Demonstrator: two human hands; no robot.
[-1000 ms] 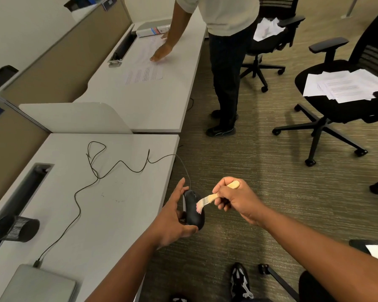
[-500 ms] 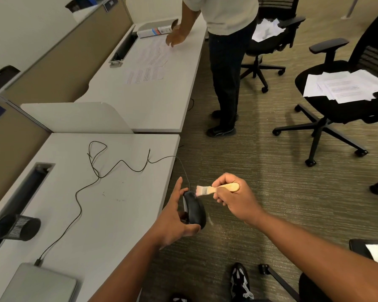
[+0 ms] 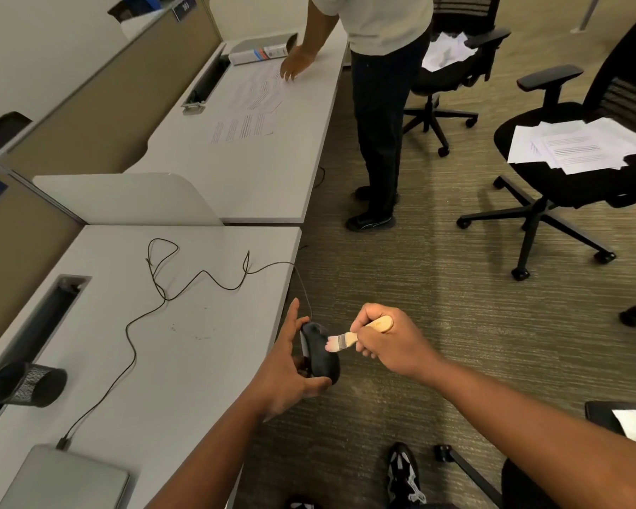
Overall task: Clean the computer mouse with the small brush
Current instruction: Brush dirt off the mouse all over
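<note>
Item one, far left on my screen: black mesh cup [image 3: 28,384] lying on the white desk [image 3: 184,361]. Item two: closed laptop [image 3: 63,479], black cable [image 3: 133,347] plugged in. Item three: left hand [image 3: 285,376], fingers curled around the black mouse [image 3: 319,352], held off the desk edge. Item four: right hand [image 3: 391,343], gripping the small brush [image 3: 358,334], bristles touching the mouse.

A white desk [image 3: 184,361] runs along tan partition panels [image 3: 100,104], with a second desk [image 3: 272,170] beyond it. Brown striped carpet [image 3: 419,270] covers the floor, where black office chairs [image 3: 551,185] on castors hold loose papers [image 3: 581,146].
</note>
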